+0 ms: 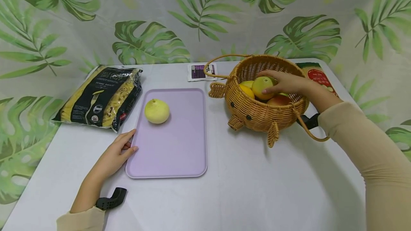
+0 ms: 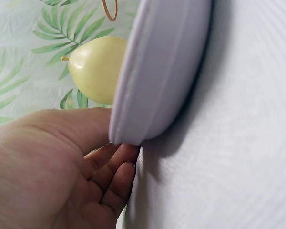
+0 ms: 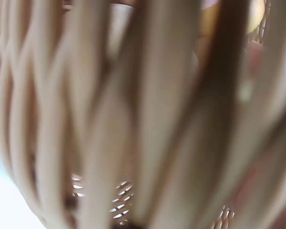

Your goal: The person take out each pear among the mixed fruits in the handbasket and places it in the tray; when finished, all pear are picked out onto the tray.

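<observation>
A lilac tray (image 1: 173, 142) lies flat on the table, bearing a pale yellow pear (image 1: 157, 111) near its upper left corner. My left hand (image 1: 112, 156) holds the tray's left edge, with a finger over the rim and others curled below it in the left wrist view. On the right, a wicker basket (image 1: 253, 115) shaped like a pig holds several fruits. Reaching inside it, my right hand (image 1: 284, 81) grips a round yellow-green fruit (image 1: 262, 87). Beside that fruit lie a yellow fruit (image 1: 246, 91) and a reddish one (image 1: 278, 100). Blurred basket weave (image 3: 114, 119) covers the right wrist view.
A bag of penne pasta (image 1: 101, 97) lies left of the tray. Behind the tray is a small purple and white packet (image 1: 201, 72), partly overlapped by one basket handle (image 1: 213, 60). A green and red packet (image 1: 318, 76) lies behind the basket at right. Leaf-patterned cloth (image 1: 212, 10) hangs behind.
</observation>
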